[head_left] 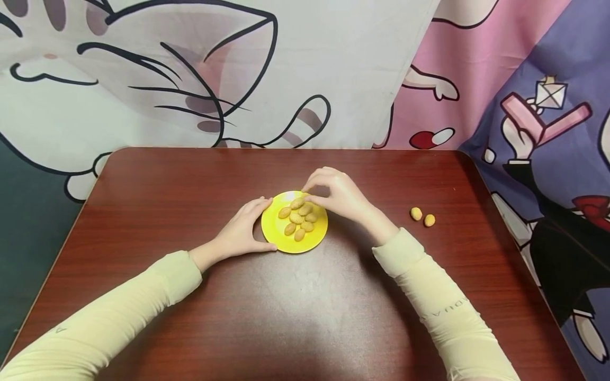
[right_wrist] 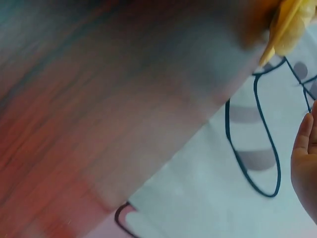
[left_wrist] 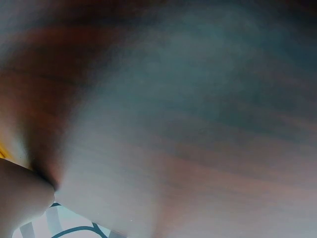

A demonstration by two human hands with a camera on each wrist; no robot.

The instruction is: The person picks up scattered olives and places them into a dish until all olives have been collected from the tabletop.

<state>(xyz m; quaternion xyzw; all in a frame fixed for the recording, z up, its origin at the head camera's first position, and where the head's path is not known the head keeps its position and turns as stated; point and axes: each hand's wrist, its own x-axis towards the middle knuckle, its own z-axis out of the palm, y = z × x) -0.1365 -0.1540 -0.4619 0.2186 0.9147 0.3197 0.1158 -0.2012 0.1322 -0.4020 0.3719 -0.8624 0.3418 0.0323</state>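
yellow round plate (head_left: 272, 233), speckled oval nuts (head_left: 296, 218); left hand (head_left: 243, 230) wide, right hand (head_left: 340, 194) narrow, hold unclear

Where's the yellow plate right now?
In the head view, the yellow plate sits near the middle of the dark red table, with the left hand on its left and the right hand at its upper right.

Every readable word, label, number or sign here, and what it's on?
"ADUA", roughly: right sleeve; any other letters lost in folds.
Left sleeve: one small mark, maybe an "A", too small to be sure.
Yellow plate, oval nut-like pieces, backdrop: no readable text.
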